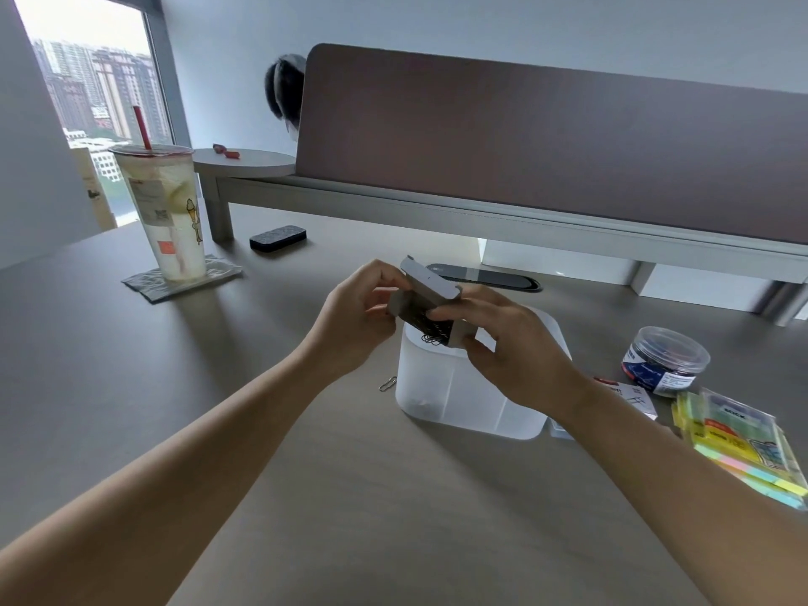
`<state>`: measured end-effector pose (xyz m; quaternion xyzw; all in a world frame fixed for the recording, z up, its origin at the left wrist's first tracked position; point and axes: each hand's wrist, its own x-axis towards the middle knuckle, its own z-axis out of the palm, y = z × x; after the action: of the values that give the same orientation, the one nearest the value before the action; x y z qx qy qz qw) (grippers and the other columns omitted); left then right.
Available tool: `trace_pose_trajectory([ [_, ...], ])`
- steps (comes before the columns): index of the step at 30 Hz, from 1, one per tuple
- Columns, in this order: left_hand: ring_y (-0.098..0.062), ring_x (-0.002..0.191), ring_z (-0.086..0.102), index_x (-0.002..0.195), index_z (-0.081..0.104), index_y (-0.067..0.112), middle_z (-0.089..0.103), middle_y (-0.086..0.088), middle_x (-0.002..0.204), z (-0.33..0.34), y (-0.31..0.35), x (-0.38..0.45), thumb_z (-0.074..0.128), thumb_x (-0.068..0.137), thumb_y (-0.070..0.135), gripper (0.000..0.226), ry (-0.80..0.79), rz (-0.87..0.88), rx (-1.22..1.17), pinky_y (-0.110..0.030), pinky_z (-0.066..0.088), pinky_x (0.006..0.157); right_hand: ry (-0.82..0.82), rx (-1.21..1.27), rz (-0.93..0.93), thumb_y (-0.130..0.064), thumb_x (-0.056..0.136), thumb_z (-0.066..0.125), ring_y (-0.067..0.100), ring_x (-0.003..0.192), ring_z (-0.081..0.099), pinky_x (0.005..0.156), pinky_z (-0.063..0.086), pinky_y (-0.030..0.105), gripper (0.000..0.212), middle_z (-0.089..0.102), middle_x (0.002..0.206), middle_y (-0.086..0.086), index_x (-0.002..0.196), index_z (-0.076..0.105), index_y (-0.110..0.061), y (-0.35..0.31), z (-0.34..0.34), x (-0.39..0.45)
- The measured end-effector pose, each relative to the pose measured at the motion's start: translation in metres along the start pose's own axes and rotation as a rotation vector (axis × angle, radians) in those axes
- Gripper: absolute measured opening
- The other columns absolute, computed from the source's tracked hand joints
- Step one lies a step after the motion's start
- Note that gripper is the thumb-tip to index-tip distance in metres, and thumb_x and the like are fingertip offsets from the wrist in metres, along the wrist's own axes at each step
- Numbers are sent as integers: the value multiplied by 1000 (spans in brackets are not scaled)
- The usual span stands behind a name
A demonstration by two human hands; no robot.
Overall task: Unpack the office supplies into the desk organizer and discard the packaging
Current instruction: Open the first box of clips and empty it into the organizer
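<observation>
A small grey cardboard box (430,295) is tilted open-side down over the translucent white desk organizer (463,400). My left hand (356,319) grips its left end and my right hand (511,352) grips its right side. Dark paper clips (433,336) hang out of the box above the organizer's left compartment. One loose paper clip (388,383) lies on the desk just left of the organizer.
A clear round tub of clips (666,360), a small white packet (629,395) and packs of coloured sticky notes (743,448) lie at right. A drink cup with a red straw (166,212) stands at left, a black eraser (277,238) behind. A desk divider and shelf run along the back.
</observation>
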<state>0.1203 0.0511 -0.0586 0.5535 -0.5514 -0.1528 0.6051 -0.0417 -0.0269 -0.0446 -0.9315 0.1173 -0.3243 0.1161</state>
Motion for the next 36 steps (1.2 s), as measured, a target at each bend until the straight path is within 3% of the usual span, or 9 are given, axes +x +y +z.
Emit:
trace_pose_trajectory([
  [3,5,68,61,76,50,20,60,0,80,2,-1,-1,34,68,-30,53,11,11,-21,-9,43,57,2,-36,-38,17,68,56,20,105,58,87,37,9,45,60,120,14,104,65,-8,-1,1,1],
  [12,6,72,63,78,50,19,58,2,83,5,-2,-3,38,68,-32,53,46,65,-91,-8,46,59,-32,-53,-15,23,69,51,34,119,51,96,30,13,52,45,131,20,109,63,-9,0,0,2],
  [19,8,76,63,87,51,13,58,3,90,7,-1,-1,52,72,-23,39,-8,86,-80,-7,46,57,-24,-55,7,19,68,56,30,121,48,96,22,7,51,44,133,19,110,62,-9,4,-2,3],
  [23,9,78,63,89,50,14,58,4,91,5,-1,-1,54,72,-21,39,-5,88,-67,-7,48,62,20,-68,-28,11,67,57,18,119,41,96,16,2,51,45,132,21,112,59,-12,7,-2,2],
  [27,11,81,61,86,50,18,57,6,92,4,-2,-1,55,72,-21,42,-5,99,-25,-8,50,68,29,-57,-44,0,67,54,13,123,36,93,19,-6,57,42,134,20,114,44,-30,7,0,3],
  [28,12,81,61,86,50,18,57,8,92,3,-3,-1,56,72,-20,41,-1,101,-14,-8,50,69,28,-61,-45,-1,67,53,12,124,40,95,24,-1,57,42,135,20,114,41,-32,5,-1,4],
  [31,12,84,61,83,49,23,57,11,92,3,-5,-1,57,72,-19,45,11,119,15,-9,51,75,45,-101,-84,2,66,57,32,120,48,98,30,27,58,43,134,23,113,41,-28,0,-1,4],
  [32,11,86,61,83,49,26,57,12,93,3,-6,-1,56,72,-20,48,19,130,23,-9,50,76,55,-135,-112,6,65,60,36,118,51,95,33,30,60,44,133,24,113,41,-26,0,-1,5],
  [36,7,92,58,86,51,18,58,6,97,2,-11,-2,50,70,-23,45,43,209,119,-5,46,78,85,-246,-158,13,59,71,39,106,59,84,40,22,69,53,124,26,111,39,-20,3,2,9],
])
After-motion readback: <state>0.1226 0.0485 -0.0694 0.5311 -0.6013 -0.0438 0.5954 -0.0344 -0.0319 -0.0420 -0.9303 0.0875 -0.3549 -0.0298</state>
